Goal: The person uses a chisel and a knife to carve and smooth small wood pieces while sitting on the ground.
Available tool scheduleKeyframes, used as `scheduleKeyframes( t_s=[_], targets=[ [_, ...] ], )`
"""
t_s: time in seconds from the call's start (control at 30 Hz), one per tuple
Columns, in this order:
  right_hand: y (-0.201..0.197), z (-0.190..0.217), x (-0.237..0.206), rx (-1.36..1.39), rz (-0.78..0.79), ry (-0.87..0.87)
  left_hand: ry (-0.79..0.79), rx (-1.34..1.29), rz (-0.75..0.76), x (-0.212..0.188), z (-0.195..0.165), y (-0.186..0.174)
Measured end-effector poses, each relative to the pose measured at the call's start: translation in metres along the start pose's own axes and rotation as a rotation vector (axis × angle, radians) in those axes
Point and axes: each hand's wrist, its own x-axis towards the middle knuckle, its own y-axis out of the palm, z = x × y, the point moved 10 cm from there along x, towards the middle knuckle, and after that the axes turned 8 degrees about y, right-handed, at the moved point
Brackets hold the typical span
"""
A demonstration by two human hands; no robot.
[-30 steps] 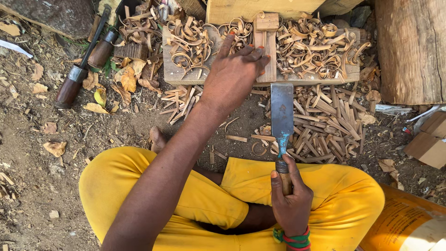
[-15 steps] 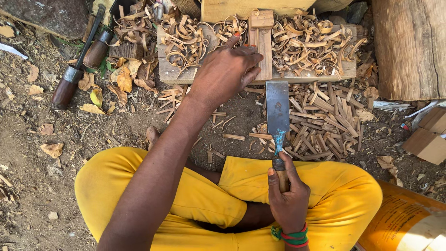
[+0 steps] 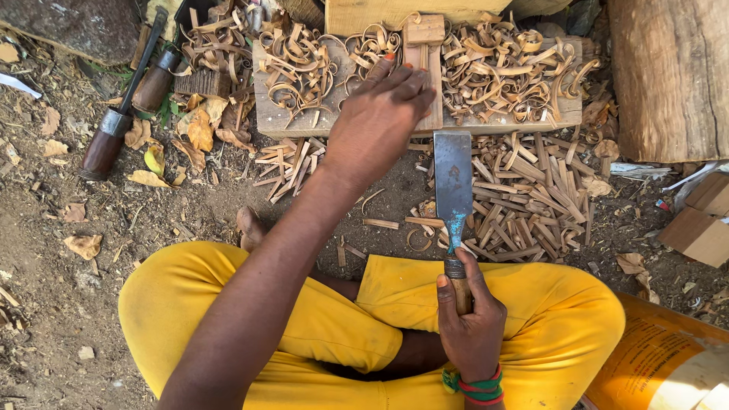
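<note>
- person sits cross-legged on dirt ground, yellow trousers (image 3: 304,319) fill the lower frame
- right hand (image 3: 471,326) clamped round the wooden handle of a wide chisel (image 3: 453,190), fingers wrapped tight, thumb along the handle's left side
- chisel: broad flat steel blade, dull grey with rust spots, a blue-green stain low on the blade near the neck, metal ferrule where it meets the handle; blade points away from the body, square edge almost at the near edge of the wooden board (image 3: 304,120)
- left hand (image 3: 380,121) reaches forward, palm down, fingers together and slightly bent, pressed onto a small wooden strip (image 3: 425,68) lying on the board; fingertips on the strip, orange nail visible
- strip is pale, narrow, upright in view, with a squarer block at its far end
- board covered in curled wood shavings (image 3: 501,68) on both sides of the strip
- heap of straight wood offcuts (image 3: 531,197) on the ground just right of the blade
- two tools with dark wooden handles (image 3: 125,114) lie upper left, well apart from the hands
- thick log (image 3: 668,76) at upper right
- red and green bangles (image 3: 474,383) on the right wrist
</note>
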Motion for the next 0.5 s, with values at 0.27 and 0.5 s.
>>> scheduleKeyframes(
  t_s=[0.27,0.5],
  targets=[
    [-0.006,0.012,-0.001,-0.021,-0.003,0.029,-0.165,-0.236,-0.028,-0.006,0.017,-0.003],
    [-0.004,0.038,0.005,-0.099,0.011,-0.050,-0.184,-0.097,0.082,-0.005,0.013,-0.006]
  ],
)
